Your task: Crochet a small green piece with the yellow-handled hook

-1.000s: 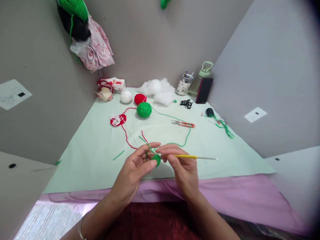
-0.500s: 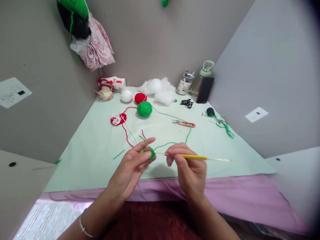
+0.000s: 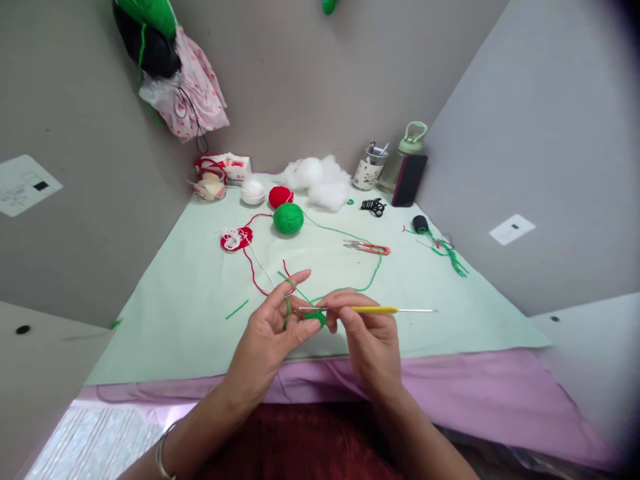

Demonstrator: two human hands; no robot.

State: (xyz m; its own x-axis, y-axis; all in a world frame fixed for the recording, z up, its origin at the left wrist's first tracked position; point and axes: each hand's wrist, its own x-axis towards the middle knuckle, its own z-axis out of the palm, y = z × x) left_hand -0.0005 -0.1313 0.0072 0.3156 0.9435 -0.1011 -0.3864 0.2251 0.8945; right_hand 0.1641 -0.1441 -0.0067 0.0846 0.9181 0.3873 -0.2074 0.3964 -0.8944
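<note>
Between the thumb and fingers of my left hand (image 3: 270, 327) is a small green crochet piece (image 3: 316, 317). Green yarn runs over the raised index finger of that hand. My right hand (image 3: 370, 333) grips a crochet hook (image 3: 375, 309) with a yellow handle and metal ends. The hook lies nearly level, its left tip just above the green piece, and the right fingertips are close against the piece. Whether the tip has caught the yarn is too small to tell. A strand leads from the work around to a green yarn ball (image 3: 289, 219).
Orange-handled thread snips (image 3: 367, 247) lie beyond my right hand. A red crochet piece with white yarn (image 3: 237, 239) sits at left. Farther back are a red yarn ball (image 3: 281, 197), a white ball (image 3: 253, 193), white stuffing (image 3: 320, 180), a black hair clip (image 3: 373, 207) and a phone (image 3: 409, 180).
My right hand has moved left with the hook, up against the green piece. The hook's tip now passes above the piece, which has shifted slightly right in my left hand.
</note>
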